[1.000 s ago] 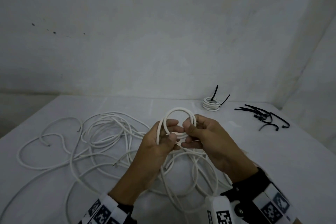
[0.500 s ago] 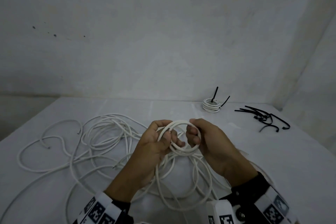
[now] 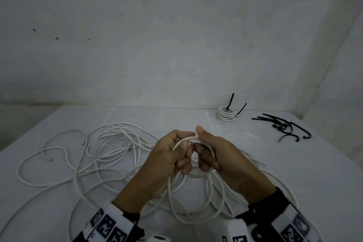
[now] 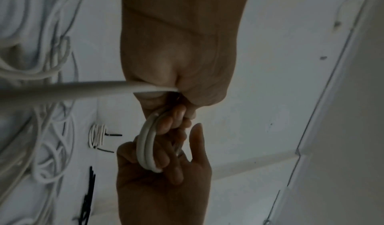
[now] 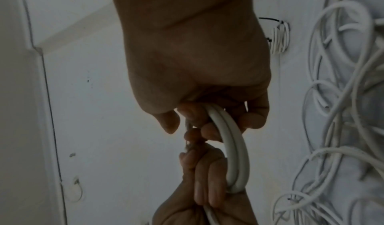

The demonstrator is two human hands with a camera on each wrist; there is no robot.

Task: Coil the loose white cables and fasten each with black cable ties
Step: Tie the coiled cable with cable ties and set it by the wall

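The small coil of white cable sits between the two hands, raised off the table, a couple of turns lying side by side in the wrist views. A second ago the loop stood upright above the fingers; now it has tipped flat and dropped in between the palms, so another turn seems to have just been laid on. The left hand has its fingers curled round the near-left side of the coil, with the free run of cable leaving under its palm. The right hand curls its fingers through the loop from the other side, thumb lifted straight (not pressing anything).

Under and to the left of the hands lies the loose cable, still a wide tangle, so most coiling is left. Beyond the right hand stands a finished coil already tied, and further right the spare black cable ties.
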